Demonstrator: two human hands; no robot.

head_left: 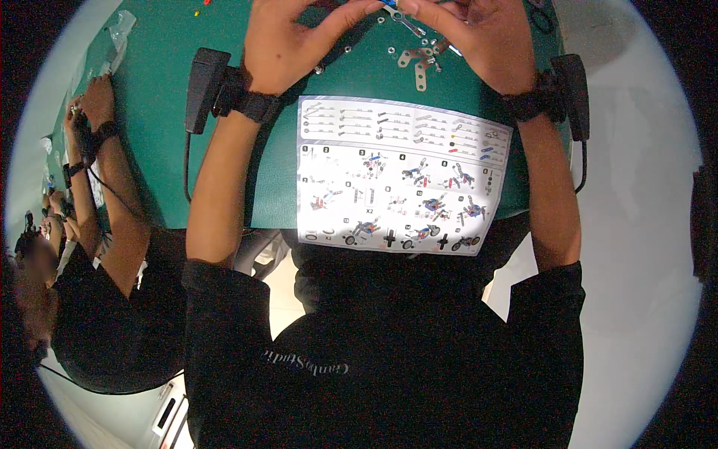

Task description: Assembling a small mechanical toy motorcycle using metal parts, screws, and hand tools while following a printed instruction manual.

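At the top edge, my left hand [288,41] and my right hand [493,37] meet with thumbs pointing inward, both closed around a small blue part [389,3]. Most of that part and my other fingertips are hidden or cut off by the picture's edge. Just below the thumbs shows a small silver wrench [404,22]; whether it is held or lying on the table I cannot tell. Beneath my right hand lie perforated metal strips [420,76] with screws. Loose nuts [391,50] are scattered between my wrists.
A printed instruction sheet [396,179] with assembly drawings lies between my forearms, overhanging the green table's [161,135] near edge. Black wrist-worn devices [209,82] with cables sit on both my wrists. Another person's hands [97,101] work at the left, near a clear plastic bag [120,30].
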